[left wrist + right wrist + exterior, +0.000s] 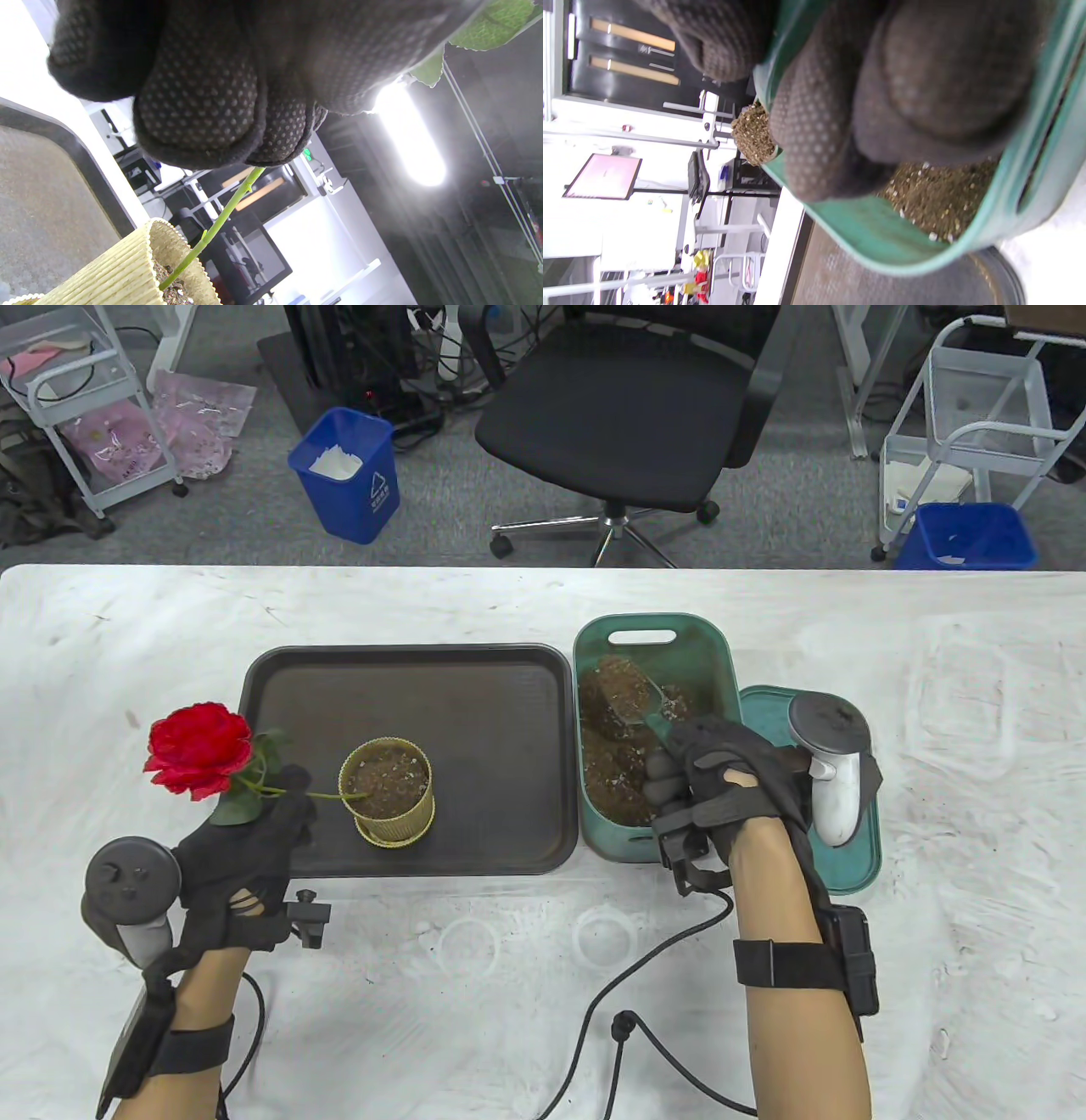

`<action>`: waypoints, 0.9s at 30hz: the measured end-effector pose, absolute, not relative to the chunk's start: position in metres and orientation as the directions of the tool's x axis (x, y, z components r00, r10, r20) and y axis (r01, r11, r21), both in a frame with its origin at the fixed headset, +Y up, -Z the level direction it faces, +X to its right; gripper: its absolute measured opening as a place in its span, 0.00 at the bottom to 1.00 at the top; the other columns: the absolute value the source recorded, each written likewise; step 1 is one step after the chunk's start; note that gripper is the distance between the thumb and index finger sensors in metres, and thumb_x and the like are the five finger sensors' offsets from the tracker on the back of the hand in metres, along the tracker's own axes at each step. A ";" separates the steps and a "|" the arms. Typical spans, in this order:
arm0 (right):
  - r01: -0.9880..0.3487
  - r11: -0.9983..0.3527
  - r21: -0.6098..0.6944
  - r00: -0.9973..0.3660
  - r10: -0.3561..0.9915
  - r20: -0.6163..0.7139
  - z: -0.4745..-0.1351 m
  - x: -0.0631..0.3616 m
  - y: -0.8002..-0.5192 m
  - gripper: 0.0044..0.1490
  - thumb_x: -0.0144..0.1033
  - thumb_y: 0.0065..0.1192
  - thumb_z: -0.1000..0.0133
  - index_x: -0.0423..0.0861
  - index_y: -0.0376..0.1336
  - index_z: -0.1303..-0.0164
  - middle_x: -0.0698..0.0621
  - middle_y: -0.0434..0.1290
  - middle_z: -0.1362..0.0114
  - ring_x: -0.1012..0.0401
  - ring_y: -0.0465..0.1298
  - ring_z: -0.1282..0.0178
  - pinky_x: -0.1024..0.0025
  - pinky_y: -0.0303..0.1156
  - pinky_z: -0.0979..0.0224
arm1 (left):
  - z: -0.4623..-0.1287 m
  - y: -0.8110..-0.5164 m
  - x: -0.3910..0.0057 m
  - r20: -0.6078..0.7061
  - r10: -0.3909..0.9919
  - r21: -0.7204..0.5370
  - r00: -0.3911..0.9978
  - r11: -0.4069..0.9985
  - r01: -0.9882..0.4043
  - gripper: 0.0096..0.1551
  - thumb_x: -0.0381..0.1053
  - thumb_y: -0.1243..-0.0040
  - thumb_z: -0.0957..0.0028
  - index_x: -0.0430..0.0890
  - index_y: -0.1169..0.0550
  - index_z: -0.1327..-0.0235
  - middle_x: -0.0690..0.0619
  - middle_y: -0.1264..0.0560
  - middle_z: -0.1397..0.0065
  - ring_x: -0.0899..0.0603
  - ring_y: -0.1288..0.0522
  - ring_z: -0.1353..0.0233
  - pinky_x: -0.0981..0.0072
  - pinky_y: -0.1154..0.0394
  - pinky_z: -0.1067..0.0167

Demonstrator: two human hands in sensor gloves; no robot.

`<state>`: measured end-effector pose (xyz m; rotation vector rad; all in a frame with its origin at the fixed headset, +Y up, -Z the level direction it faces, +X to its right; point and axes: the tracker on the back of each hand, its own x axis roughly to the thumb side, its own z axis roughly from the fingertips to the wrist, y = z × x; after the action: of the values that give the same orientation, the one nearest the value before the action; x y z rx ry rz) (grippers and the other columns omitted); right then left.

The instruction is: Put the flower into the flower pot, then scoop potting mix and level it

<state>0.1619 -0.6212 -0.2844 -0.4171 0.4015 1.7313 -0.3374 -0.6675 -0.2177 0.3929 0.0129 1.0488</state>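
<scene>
The left hand (242, 857) is pinching the rose (199, 751) by its stem, whose tip is poking into the pot (388, 791) on the tray (475, 729). The right hand (721, 789) is gripping a scoop (632, 704) full of mix in the bin (653, 645).

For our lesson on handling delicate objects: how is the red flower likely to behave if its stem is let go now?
The flower would probably tip over: its big red head hangs well outside the flower pot, while only the thin stem end reaches the soil. The stem looks slender and likely bends easily. The left hand grips it mid-stem, seemingly supporting it. The petals look fragile, so a fall might bruise them.
</scene>
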 end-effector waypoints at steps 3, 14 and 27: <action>-0.981 -0.163 0.102 -0.192 0.870 -0.455 -0.284 0.139 -0.618 0.34 0.38 0.60 0.51 0.34 0.63 0.39 0.42 0.82 0.51 0.52 0.89 0.69 0.62 0.87 0.71 | -0.218 -0.668 -0.338 0.174 0.845 0.322 0.505 0.436 -0.840 0.23 0.58 0.29 0.58 0.51 0.12 0.52 0.56 0.10 0.56 0.48 0.09 0.66 0.59 0.14 0.61; -0.928 -0.135 0.346 -0.273 0.881 -0.387 -0.280 0.045 -0.630 0.34 0.39 0.59 0.50 0.34 0.64 0.39 0.41 0.82 0.51 0.53 0.89 0.70 0.62 0.88 0.71 | -0.217 -0.668 -0.337 0.174 0.847 0.321 0.502 0.433 -0.842 0.23 0.58 0.29 0.58 0.51 0.12 0.51 0.56 0.10 0.56 0.48 0.09 0.66 0.59 0.14 0.61; -0.850 -0.291 0.439 -0.466 0.805 -0.368 -0.282 -0.018 -0.667 0.33 0.39 0.60 0.50 0.33 0.64 0.39 0.41 0.82 0.52 0.52 0.89 0.70 0.62 0.87 0.72 | -0.218 -0.668 -0.337 0.178 0.845 0.317 0.504 0.436 -0.842 0.23 0.58 0.29 0.58 0.51 0.12 0.51 0.56 0.10 0.56 0.48 0.09 0.66 0.59 0.14 0.61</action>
<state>-0.0181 -0.6666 -0.2818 -0.0916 0.7161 1.9280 -0.3369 -0.6681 -0.2177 0.3905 0.0077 1.0499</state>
